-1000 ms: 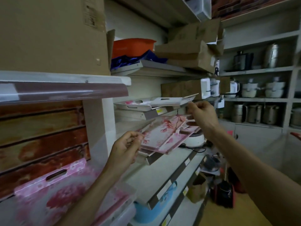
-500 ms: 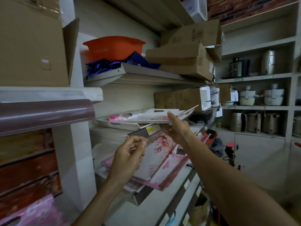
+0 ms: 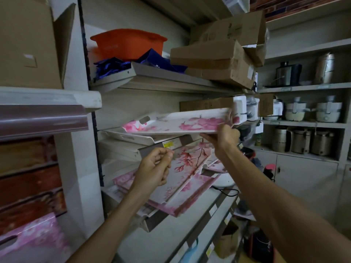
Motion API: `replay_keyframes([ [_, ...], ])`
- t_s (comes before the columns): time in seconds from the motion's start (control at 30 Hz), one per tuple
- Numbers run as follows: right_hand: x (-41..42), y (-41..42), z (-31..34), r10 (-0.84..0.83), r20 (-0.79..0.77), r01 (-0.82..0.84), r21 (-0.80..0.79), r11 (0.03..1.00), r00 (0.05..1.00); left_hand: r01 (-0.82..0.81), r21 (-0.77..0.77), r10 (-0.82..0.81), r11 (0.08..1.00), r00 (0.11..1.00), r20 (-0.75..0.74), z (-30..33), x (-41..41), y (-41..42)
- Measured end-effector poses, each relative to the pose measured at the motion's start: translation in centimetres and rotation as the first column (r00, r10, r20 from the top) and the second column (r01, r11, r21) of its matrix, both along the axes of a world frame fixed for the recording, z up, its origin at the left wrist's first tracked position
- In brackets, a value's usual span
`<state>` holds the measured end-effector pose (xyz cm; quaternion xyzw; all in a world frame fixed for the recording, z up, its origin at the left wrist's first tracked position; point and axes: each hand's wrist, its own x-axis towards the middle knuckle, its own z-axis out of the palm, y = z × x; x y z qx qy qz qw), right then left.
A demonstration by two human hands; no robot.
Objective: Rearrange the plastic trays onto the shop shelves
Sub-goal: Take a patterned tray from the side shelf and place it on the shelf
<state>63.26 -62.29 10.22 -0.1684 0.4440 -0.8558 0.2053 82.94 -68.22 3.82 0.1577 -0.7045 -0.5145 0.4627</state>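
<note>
A white plastic tray with pink flowers [image 3: 180,121] is tilted up above a white tray [image 3: 131,136] lying on the middle shelf [image 3: 171,144]. My right hand [image 3: 224,136] grips the flowered tray's near right edge. Below, a stack of pink floral trays [image 3: 188,173] leans on the lower shelf. My left hand [image 3: 154,169] hovers in front of that stack with fingers curled; I cannot tell whether it touches the top tray. Another pink tray [image 3: 32,238] lies at the bottom left.
An orange tub [image 3: 129,43] and blue bags sit on the upper shelf beside cardboard boxes [image 3: 214,61]. A large carton [image 3: 28,40] stands at top left. Metal pots and appliances [image 3: 303,141] fill the shelves on the right. Boxes and items crowd the floor below.
My right hand has lifted the flowered tray's near edge off the white tray and tilted it up. My left hand rose slightly in front of the lower stack. The camera turned left.
</note>
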Motion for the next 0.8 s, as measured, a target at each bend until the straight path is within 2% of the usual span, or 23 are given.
replay_keyframes([
  [0.17,-3.3,5.8,0.7,-0.052,0.015,0.053,-0.106,0.993,0.999,0.039,0.089,-0.039,0.995,0.999,-0.001,-0.2,-1.5,0.7],
  [0.3,-7.0,10.6,0.0,-0.087,0.018,0.088,-0.114,0.990,0.996,0.126,0.361,-0.072,0.924,0.984,-0.161,0.3,-2.6,1.6],
  [0.37,-9.0,12.8,-0.9,-0.111,0.015,0.112,-0.106,0.988,0.994,0.250,0.495,-0.129,0.832,0.955,-0.265,0.6,-3.1,2.3],
  [0.43,-10.7,15.2,-1.7,-0.146,0.018,0.147,-0.094,0.985,0.989,0.414,0.560,-0.218,0.718,0.897,-0.384,0.7,-3.6,3.3],
  [0.53,-12.6,18.1,-2.9,-0.178,0.036,0.181,-0.092,0.979,0.983,0.679,0.592,-0.393,0.435,0.734,-0.553,0.5,-4.0,4.4],
  [0.57,-13.0,19.0,-3.1,-0.180,0.030,0.182,-0.095,0.979,0.983,0.694,0.602,-0.432,0.396,0.719,-0.544,0.4,-4.0,4.4],
  [0.67,-14.0,21.5,-3.5,-0.181,-0.023,0.178,-0.094,0.980,0.983,0.579,0.641,-0.466,0.504,0.807,-0.362,0.5,-4.6,5.0],
  [0.8,-14.6,23.1,-3.3,-0.158,-0.054,0.152,-0.100,0.983,0.986,0.397,0.666,-0.306,0.631,0.917,-0.256,0.6,-6.0,7.8],
])
